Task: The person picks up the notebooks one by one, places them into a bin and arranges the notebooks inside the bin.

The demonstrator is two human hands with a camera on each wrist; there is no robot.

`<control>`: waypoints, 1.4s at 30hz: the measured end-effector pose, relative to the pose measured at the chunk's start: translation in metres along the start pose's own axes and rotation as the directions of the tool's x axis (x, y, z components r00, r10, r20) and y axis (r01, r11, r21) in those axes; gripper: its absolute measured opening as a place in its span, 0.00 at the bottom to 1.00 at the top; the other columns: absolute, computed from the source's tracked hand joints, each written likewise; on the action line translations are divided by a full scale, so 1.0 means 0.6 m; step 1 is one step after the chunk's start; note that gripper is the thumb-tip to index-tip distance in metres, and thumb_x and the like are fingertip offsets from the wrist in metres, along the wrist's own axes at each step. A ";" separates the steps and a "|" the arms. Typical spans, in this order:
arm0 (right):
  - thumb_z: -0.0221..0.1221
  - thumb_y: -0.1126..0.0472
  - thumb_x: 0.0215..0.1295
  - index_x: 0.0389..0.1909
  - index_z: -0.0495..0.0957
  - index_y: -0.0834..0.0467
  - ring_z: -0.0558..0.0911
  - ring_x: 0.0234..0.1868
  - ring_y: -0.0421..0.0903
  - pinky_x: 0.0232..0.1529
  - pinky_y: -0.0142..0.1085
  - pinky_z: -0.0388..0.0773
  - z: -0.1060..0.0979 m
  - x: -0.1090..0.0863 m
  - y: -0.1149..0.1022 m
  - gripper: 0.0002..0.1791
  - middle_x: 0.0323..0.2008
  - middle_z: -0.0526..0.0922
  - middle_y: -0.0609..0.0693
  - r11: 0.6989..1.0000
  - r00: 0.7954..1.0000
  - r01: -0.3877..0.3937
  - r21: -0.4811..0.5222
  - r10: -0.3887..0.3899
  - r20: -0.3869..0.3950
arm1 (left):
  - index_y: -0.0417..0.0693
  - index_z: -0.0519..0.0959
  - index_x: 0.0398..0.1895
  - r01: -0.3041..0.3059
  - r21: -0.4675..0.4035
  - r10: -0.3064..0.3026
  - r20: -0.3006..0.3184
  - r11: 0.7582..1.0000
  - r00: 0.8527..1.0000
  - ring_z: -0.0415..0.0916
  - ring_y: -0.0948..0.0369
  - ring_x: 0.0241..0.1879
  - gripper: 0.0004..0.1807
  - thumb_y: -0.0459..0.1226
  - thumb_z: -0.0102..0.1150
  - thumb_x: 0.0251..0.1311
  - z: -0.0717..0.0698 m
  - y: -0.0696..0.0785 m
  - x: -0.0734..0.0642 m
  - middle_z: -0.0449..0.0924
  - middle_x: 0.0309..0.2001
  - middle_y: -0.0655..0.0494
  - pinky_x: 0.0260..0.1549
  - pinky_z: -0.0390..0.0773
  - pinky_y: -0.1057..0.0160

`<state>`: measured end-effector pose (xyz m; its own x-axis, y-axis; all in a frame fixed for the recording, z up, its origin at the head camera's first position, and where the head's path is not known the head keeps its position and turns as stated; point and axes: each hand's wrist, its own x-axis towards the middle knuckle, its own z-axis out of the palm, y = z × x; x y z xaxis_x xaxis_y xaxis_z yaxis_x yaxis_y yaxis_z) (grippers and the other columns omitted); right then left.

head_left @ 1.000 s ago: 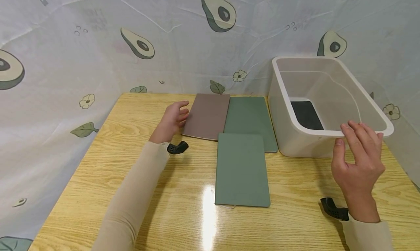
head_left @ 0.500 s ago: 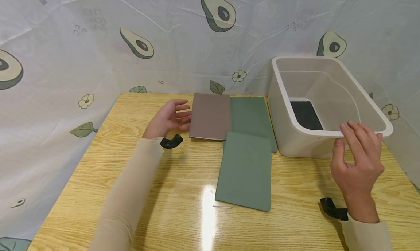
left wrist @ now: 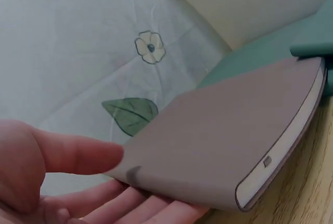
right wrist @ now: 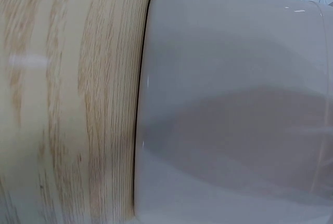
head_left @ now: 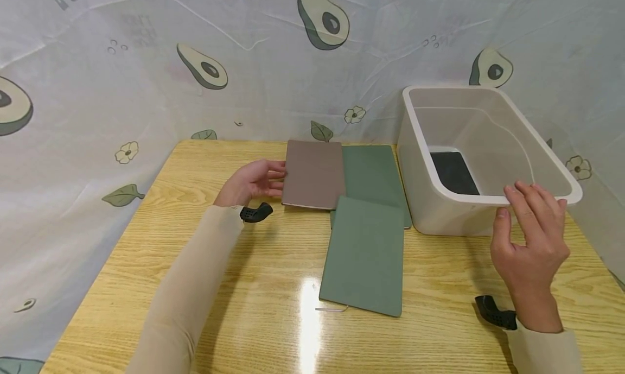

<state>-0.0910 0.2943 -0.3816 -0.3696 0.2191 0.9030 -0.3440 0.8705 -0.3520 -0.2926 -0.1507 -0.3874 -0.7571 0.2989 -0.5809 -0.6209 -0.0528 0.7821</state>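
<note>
Touching the left edge of the brown notebook [head_left: 314, 173], the left hand [head_left: 253, 181] that I follow from afar has its fingers partly under the spine and its thumb apart above, so I count it as loose, not gripping. The brown notebook lies at the back of the table [head_left: 139, 249], partly over the far green notebook [head_left: 369, 170], and a corner of the near green notebook [head_left: 366, 257] seems to lie over it. I cannot tell if its left edge is raised. On the other side, the right hand [head_left: 532, 243] rests its rather straight fingers on the front rim of the beige bin [head_left: 415, 192] and grips no notebook. I judge the work to be only partly done: one dark flat item [head_left: 453, 173], perhaps also a notebook, lies on the bin's floor, while these three notebooks lie outside it. Both green ones have no hand on them, and the brown one, I think, is not yet picked up.
</note>
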 end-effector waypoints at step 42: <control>0.59 0.61 0.70 0.54 0.89 0.62 0.82 0.64 0.66 0.79 0.66 0.59 0.002 -0.003 0.003 0.18 0.55 0.88 0.66 1.000 1.000 -0.005 0.011 0.005 -0.017 | 0.57 0.63 0.83 -0.096 0.080 0.100 -0.043 0.992 0.994 0.90 0.56 0.31 0.38 0.26 0.56 0.73 0.006 0.011 -0.001 0.85 0.43 0.51 0.23 0.87 0.64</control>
<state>-0.0921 0.2949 -0.3843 -0.3566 0.2310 0.9053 -0.3515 0.8646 -0.3591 -0.2955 -0.1477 -0.3812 -0.8234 0.2508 -0.5090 -0.5269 -0.0052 0.8499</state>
